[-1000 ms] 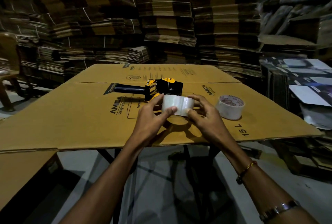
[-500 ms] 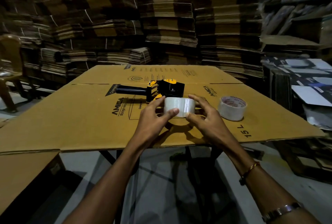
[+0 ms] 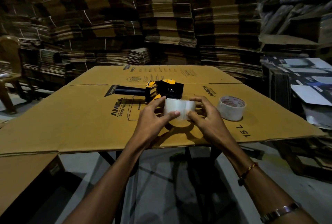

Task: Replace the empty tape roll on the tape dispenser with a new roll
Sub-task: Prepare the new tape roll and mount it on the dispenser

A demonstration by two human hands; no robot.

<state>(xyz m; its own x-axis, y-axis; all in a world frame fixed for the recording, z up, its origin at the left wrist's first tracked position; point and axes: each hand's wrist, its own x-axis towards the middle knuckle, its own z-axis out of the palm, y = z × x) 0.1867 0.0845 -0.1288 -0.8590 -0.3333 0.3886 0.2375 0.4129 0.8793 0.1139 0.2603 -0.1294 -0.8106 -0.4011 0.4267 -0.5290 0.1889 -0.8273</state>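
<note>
Both hands hold a clear tape roll [image 3: 177,108] on edge just above the flattened cardboard sheet [image 3: 80,116]. My left hand [image 3: 154,117] grips its left side, thumb on the front face. My right hand [image 3: 206,117] pinches the roll's right front edge with thumb and fingers. Just behind the roll, the black and yellow tape dispenser [image 3: 161,90] lies on its side, its handle pointing left. A second white roll [image 3: 231,108] with a printed cardboard core sits flat on the sheet to the right, apart from my hands.
The cardboard sheet covers a table whose near edge runs just below my wrists. Tall stacks of flattened cartons [image 3: 161,17] fill the background. A brown plastic chair [image 3: 9,65] stands at far left. Printed boxes [image 3: 305,83] are piled at right.
The roll stays between both hands in about the same place. My right thumb and fingers have shifted onto the roll's front right edge; the dispenser and second roll have not moved.
</note>
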